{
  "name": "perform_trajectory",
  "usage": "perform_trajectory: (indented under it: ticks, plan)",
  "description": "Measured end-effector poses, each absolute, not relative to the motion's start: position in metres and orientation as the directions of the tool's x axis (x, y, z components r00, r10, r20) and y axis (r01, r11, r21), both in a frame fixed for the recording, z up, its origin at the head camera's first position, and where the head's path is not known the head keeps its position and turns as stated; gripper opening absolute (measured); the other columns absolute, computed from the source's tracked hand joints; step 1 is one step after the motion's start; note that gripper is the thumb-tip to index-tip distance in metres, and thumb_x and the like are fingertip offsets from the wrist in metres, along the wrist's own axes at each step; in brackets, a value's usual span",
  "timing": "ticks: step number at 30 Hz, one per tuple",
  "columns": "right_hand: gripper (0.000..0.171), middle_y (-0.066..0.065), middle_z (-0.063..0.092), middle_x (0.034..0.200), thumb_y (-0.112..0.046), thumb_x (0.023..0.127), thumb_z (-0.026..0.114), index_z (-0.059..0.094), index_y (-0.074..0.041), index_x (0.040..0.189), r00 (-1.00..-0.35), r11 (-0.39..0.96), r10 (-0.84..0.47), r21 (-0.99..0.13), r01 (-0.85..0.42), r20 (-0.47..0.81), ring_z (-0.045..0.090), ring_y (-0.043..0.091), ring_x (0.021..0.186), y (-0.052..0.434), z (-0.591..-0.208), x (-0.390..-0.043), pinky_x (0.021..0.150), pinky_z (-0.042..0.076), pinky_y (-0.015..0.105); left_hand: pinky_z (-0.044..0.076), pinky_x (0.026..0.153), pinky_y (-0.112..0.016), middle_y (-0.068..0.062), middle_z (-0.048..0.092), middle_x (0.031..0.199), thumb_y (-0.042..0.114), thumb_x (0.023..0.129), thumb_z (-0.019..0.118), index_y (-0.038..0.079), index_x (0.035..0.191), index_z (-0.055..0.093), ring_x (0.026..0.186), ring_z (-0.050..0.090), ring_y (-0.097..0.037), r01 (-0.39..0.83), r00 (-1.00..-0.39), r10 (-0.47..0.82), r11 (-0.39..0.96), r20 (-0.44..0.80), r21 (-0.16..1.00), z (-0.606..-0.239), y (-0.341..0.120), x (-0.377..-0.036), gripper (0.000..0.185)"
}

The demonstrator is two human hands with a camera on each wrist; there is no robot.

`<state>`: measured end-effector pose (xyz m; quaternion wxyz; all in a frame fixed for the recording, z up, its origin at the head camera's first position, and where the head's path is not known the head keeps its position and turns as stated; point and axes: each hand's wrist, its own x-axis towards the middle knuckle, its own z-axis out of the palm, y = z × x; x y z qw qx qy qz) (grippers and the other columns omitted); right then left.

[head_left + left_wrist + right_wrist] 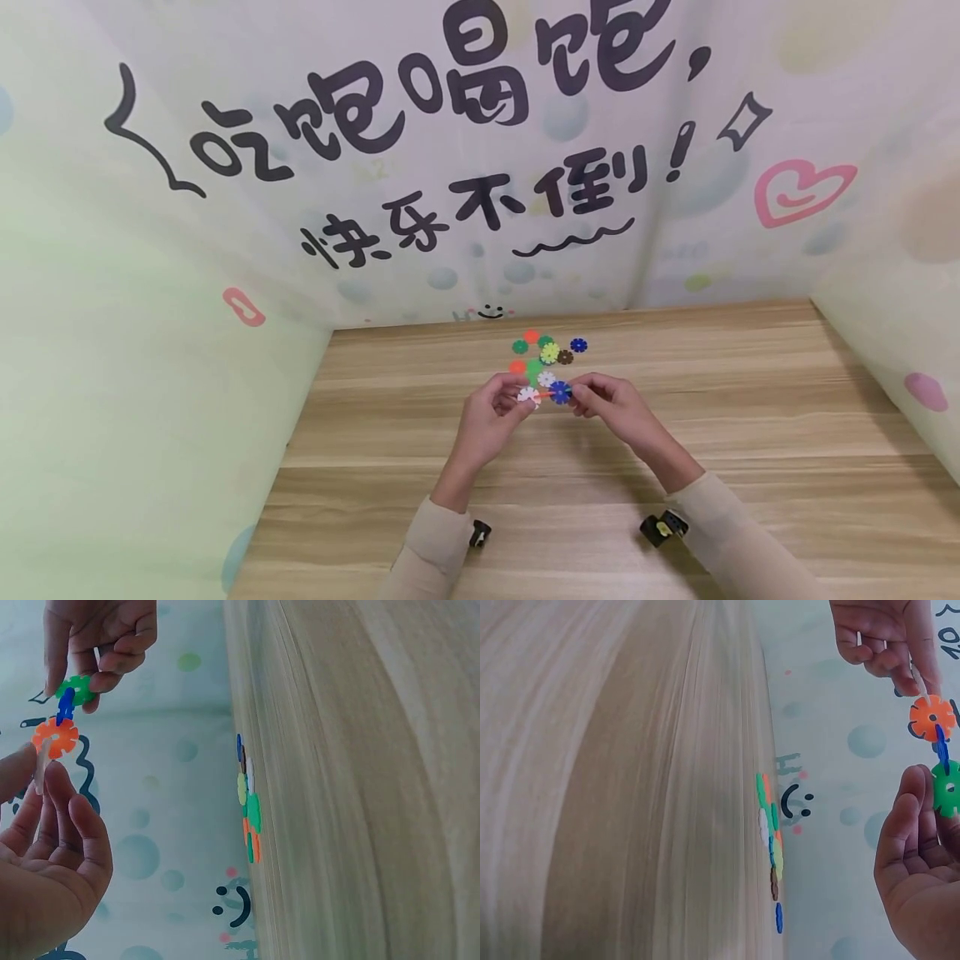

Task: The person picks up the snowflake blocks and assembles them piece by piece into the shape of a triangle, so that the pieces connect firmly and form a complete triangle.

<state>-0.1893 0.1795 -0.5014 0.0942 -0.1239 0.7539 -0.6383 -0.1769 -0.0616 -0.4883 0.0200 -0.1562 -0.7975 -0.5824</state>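
Observation:
A short chain of notched plastic snowflake discs is held between the two hands above the table. My left hand (487,422) pinches a white snowflake disc (41,771) at one end. Slotted into it is an orange disc (57,739), then a blue disc (559,392). At the other end, a green disc (946,791) is pinched between the thumb and fingers of my right hand (621,410). Neighbouring discs stand at an angle to each other. In the head view the green disc is mostly hidden by the right fingers.
Beyond the hands, several loose discs lie on the wood-grain table (420,467), among them a yellow disc (550,352), a brown disc (565,357) and a dark blue disc (578,344). A printed cloth wall (405,292) rises along the table's back edge.

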Motion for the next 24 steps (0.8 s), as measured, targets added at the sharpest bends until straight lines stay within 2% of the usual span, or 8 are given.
perform_trajectory:
  ticks: [4, 10, 16, 24]
  plan:
    - [0.038, 0.018, 0.066, 0.101, -0.037, 0.104, 0.054, 0.067, -0.003, 0.114, -0.958, 0.152, -0.287, -0.987, -0.057, 0.011, 0.065, 0.033, 0.092, 0.1778, -0.4992, -0.1872, 0.087, 0.055, 0.048, 0.057, 0.073, -0.03, 0.003, 0.065, 0.097, 0.028, 0.089, 0.077, 0.014, 0.122, 0.067, 0.083, 0.062, -0.015, 0.278, -0.946, 0.249, 0.294, 0.208, 0.914, -0.4887, -0.0609, -0.1763, 0.037]
    - [0.036, 0.013, 0.067, 0.097, -0.036, 0.105, 0.052, 0.067, -0.004, 0.11, -0.961, 0.167, -0.275, -0.983, -0.074, 0.025, 0.066, 0.028, 0.089, 0.1755, -0.4983, -0.1851, 0.081, 0.057, 0.038, 0.057, 0.074, -0.03, 0.004, 0.065, 0.1, 0.029, 0.087, 0.079, 0.017, 0.127, 0.066, 0.086, 0.063, -0.015, 0.246, -0.955, 0.24, 0.319, 0.173, 0.915, -0.4882, -0.0595, -0.1756, 0.044]
    - [0.027, 0.014, 0.068, 0.099, -0.023, 0.106, 0.052, 0.065, -0.001, 0.112, -0.954, 0.15, -0.295, -0.984, -0.097, 0.049, 0.066, 0.027, 0.088, 0.1746, -0.5002, -0.1847, 0.084, 0.056, 0.049, 0.057, 0.075, -0.031, 0.003, 0.066, 0.1, 0.027, 0.088, 0.078, 0.022, 0.127, 0.065, 0.088, 0.063, -0.016, 0.188, -0.973, 0.191, 0.321, 0.131, 0.928, -0.4896, -0.0596, -0.177, 0.041]
    - [0.023, 0.022, 0.067, 0.104, -0.019, 0.105, 0.053, 0.065, -0.002, 0.116, -0.952, 0.136, -0.302, -0.986, -0.099, 0.054, 0.067, 0.025, 0.088, 0.1746, -0.5009, -0.1835, 0.084, 0.056, 0.048, 0.057, 0.074, -0.029, -0.001, 0.066, 0.098, 0.029, 0.089, 0.078, 0.014, 0.127, 0.065, 0.086, 0.063, -0.016, 0.197, -0.971, 0.194, 0.327, 0.138, 0.924, -0.4913, -0.0606, -0.1771, 0.043]
